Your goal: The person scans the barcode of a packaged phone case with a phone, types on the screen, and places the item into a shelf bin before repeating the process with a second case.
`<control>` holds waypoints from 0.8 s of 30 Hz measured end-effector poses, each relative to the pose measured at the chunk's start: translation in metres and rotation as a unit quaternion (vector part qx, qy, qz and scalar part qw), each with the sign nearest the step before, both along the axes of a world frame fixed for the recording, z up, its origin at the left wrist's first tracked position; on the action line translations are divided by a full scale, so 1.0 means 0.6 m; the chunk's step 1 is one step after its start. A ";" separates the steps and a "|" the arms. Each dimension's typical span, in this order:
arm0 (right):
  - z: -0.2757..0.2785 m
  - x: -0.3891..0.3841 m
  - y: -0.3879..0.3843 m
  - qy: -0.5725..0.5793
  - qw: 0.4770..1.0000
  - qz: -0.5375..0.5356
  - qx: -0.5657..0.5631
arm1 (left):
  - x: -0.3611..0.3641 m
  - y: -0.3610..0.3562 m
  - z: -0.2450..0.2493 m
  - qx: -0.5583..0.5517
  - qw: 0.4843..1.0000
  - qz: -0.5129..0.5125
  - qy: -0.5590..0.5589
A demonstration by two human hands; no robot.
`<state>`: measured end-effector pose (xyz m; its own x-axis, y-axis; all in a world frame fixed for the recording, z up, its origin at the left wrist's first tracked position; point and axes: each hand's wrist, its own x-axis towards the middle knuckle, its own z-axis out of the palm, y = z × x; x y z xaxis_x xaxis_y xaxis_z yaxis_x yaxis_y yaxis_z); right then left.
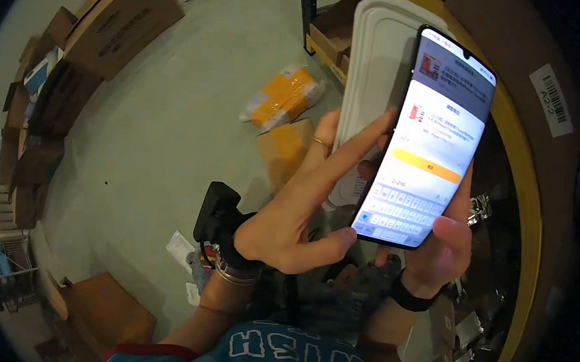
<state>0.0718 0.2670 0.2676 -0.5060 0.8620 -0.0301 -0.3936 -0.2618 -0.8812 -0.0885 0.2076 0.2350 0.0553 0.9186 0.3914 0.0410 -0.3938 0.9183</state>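
Note:
A smartphone (434, 144) with a lit screen is tilted in front of me, showing a page with a yellow button and an on-screen keyboard. My right hand (443, 249) is wrapped round its lower right side, the thumb at the bottom edge. On the other side, my left hand (308, 202) has its thumb at the phone's lower left corner and a finger along the left edge. Its ringed finger lies by the rim of a pale, rounded flat case (368, 72), partly hidden behind the phone. A black device (219, 216) sits at my left wrist.
On the floor lie a yellow-taped plastic parcel (283, 98) and a cardboard piece (285, 150). Cartons (122, 28) line the left side. To the right stands a yellow-edged shelf (535, 232) with a label (551, 100) on cardboard. An open carton (106, 313) is at lower left.

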 end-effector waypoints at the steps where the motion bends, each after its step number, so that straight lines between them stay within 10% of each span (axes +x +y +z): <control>1: 0.001 -0.002 -0.001 -0.003 1.000 0.004 -0.002 | -0.001 0.000 0.003 0.005 1.000 0.001 0.002; 24: -0.016 -0.018 0.020 -0.026 1.000 -0.008 -0.002 | -0.005 0.024 -0.032 -0.015 0.999 0.036 -0.018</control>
<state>0.0608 0.2791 0.2579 -0.4890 0.8703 -0.0591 -0.3508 -0.2582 -0.9002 -0.0913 0.2220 0.2161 -0.0255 0.9307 0.3648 0.0347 -0.3638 0.9308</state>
